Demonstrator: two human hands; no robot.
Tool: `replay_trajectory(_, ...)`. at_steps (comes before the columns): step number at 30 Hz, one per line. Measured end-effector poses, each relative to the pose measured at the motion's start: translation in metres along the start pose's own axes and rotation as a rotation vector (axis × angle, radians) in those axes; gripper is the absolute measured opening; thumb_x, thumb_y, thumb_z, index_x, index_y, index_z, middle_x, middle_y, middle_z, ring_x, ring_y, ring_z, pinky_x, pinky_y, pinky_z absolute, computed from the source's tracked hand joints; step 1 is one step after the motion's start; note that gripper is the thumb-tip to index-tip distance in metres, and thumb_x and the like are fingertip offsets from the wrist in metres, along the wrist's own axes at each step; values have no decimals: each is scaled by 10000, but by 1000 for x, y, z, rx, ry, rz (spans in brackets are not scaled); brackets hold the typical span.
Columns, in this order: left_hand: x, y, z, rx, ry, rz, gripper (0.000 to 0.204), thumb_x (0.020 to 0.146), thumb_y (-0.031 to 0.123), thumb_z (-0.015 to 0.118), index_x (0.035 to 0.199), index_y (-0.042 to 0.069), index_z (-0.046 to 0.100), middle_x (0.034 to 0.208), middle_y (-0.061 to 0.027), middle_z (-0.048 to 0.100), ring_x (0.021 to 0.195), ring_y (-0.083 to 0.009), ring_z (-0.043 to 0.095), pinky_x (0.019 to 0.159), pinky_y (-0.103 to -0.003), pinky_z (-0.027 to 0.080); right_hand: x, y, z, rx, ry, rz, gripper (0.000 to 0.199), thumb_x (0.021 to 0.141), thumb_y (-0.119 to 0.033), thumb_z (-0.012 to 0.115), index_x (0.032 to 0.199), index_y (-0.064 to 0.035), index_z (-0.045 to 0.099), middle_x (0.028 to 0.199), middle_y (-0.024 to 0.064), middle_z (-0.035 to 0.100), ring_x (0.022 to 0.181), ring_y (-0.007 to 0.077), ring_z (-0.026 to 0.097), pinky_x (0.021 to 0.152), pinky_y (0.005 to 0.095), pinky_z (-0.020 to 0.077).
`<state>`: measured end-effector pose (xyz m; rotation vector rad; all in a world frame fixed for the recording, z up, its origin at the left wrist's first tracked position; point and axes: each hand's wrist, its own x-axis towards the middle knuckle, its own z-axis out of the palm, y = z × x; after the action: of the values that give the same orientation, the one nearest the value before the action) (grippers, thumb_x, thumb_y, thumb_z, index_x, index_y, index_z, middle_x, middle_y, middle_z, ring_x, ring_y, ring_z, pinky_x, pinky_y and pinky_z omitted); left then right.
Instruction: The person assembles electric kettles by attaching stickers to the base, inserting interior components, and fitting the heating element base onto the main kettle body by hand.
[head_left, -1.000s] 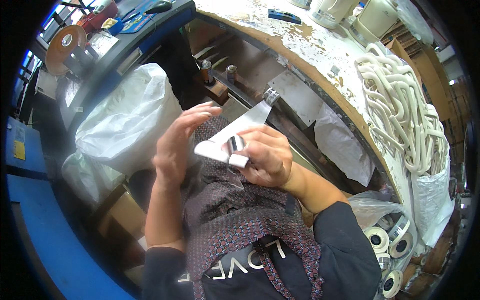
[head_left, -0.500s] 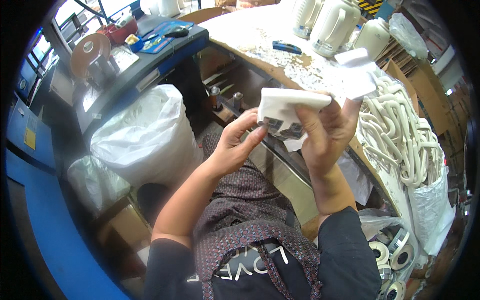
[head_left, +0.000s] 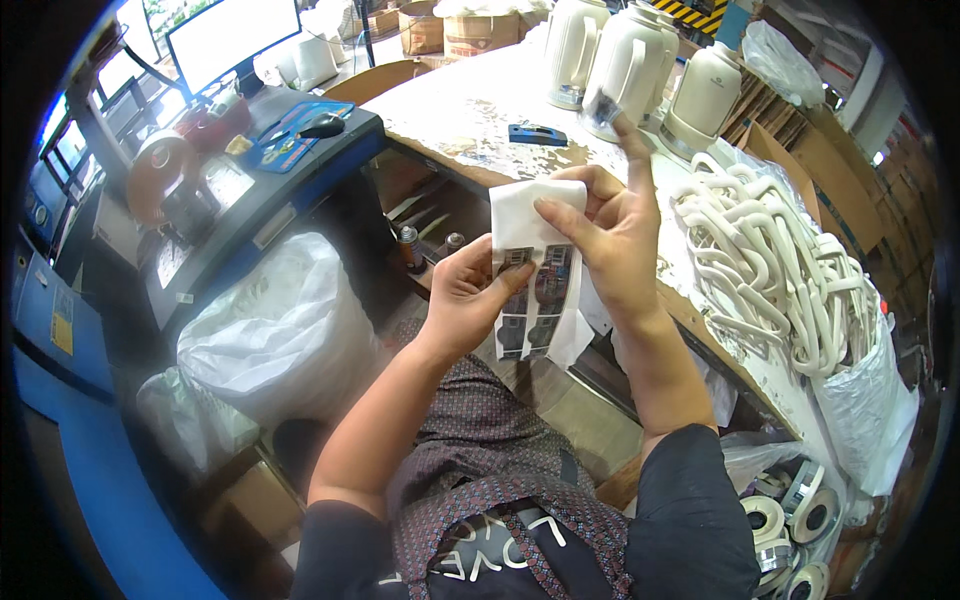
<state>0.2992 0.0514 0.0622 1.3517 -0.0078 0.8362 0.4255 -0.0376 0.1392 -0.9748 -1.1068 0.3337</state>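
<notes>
Both hands hold a strip of stickers (head_left: 541, 287), white at the top with dark printed labels in rows below. My left hand (head_left: 462, 300) pinches its left edge, thumb over one label. My right hand (head_left: 615, 235) grips the upper right of the strip between thumb and bent fingers, while its index finger points up. At that fingertip is a small, blurred dark-and-clear sticker (head_left: 603, 108), in front of the cream vacuum jugs (head_left: 622, 72); how it is attached is hard to see. The strip's lower end hangs free above my lap, beside a loose white paper piece (head_left: 571, 340).
A worn white table (head_left: 450, 110) carries a blue-and-grey hand tool (head_left: 537, 134) and a heap of cream curved handles (head_left: 765, 250). Label rolls (head_left: 800, 510) sit in a bag at lower right. To the left are a white sack (head_left: 275, 330) and a dark desk (head_left: 345, 135) with a mouse.
The strip has turned upright, so more labels show. Both hands have shifted left. My right index finger has lifted, with a small sticker at its tip; the view has swung slightly right.
</notes>
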Motion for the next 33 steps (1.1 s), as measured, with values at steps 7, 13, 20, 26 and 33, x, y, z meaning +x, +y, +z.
replay_trajectory(7, 24, -27, 6, -154, -5, -200, 446, 895, 39, 678, 1304, 2, 503, 1034, -46, 668, 893, -89, 629, 813, -250, 519, 16, 28, -28, 22, 16, -90, 855, 823, 118, 641, 1514, -136, 208, 982, 82, 606, 925, 138, 629, 852, 302, 541)
replay_trajectory(13, 39, -82, -22, -159, 51, -374, 244, 929, 242, 674, 954, 2, 710, 850, -13, 698, 738, -49, 608, 668, -222, 483, 40, 77, -45, 113, 47, -13, 845, 836, 125, 600, 1520, -176, 205, 1023, 88, 616, 967, 152, 634, 871, 309, 532)
replay_trajectory(20, 80, -148, -67, -227, 219, -651, 229, 838, 88, 749, 1031, -10, 671, 889, -65, 712, 720, -119, 668, 632, -274, 545, 124, 197, -111, -386, 63, 36, 1021, 832, -45, 714, 1538, -173, -12, 1215, 204, 596, 1131, 289, 592, 969, 401, 494)
replay_trajectory(26, 130, -168, -99, -130, 190, -685, 192, 879, 88, 700, 1005, -54, 669, 845, -80, 706, 679, -112, 655, 599, -266, 531, 201, 310, -149, -1252, -196, 131, 1224, 735, -275, 824, 1534, -205, -100, 1303, 201, 556, 1168, 360, 566, 1010, 418, 463)
replay_trajectory(33, 190, -186, -110, 29, 91, -779, 177, 904, 114, 667, 991, -40, 677, 818, -65, 686, 627, -104, 625, 543, -259, 513, 224, 363, -179, -1435, -350, 194, 1093, 752, -387, 794, 1546, -196, 67, 1129, 210, 609, 1062, 361, 593, 966, 442, 451)
